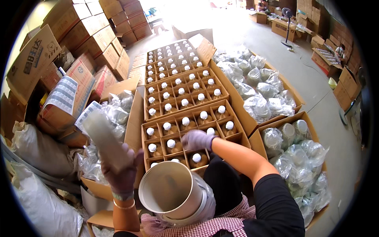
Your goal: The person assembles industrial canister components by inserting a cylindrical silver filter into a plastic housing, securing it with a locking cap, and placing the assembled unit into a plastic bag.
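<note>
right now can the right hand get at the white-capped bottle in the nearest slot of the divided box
Probably yes. The right hand already rests among the caps just behind that bottle, nothing covers it, and the white bucket sits lower and to the left, clear of the way.

Both hands wear soft purple cloth gloves: the left hand (pixel 120 172) and the right hand (pixel 196 139). The boxes (pixel 233 100) are rough brown cardboard. The bottles (pixel 197 159) have smooth white plastic caps. The bags (pixel 260 93) are clear, shiny, crinkly plastic. The bucket (pixel 173 193) looks smooth, matt plastic.
</note>
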Demonstrator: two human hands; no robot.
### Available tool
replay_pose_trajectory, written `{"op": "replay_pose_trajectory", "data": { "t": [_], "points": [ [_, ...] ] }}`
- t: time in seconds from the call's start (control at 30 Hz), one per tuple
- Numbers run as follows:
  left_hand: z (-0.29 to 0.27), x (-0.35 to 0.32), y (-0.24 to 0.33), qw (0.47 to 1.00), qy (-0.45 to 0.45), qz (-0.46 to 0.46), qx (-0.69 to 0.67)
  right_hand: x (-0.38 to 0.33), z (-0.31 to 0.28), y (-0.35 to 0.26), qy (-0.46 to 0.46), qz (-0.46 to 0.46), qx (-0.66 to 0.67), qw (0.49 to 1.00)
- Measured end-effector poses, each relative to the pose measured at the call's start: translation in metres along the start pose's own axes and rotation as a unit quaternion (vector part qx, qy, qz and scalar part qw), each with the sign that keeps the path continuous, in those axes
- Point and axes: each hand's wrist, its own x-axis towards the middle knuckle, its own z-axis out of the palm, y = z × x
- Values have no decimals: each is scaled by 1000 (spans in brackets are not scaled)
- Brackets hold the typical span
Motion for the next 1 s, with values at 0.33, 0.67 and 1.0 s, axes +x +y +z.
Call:
{"op": "replay_pose_trajectory", "data": {
  "t": [0.33,0.67,1.0],
  "points": [
    [31,-13,-24,993,-13,-25,110,-10,76,15,-79,-93,-117,986],
    [-19,-61,-29,984,-43,153,74,-110,-196,-157,532,-32,165,830],
    [37,-25,47,787,150,311,512,-139,-96,-188,247,-200,423,849]
  ]
}}
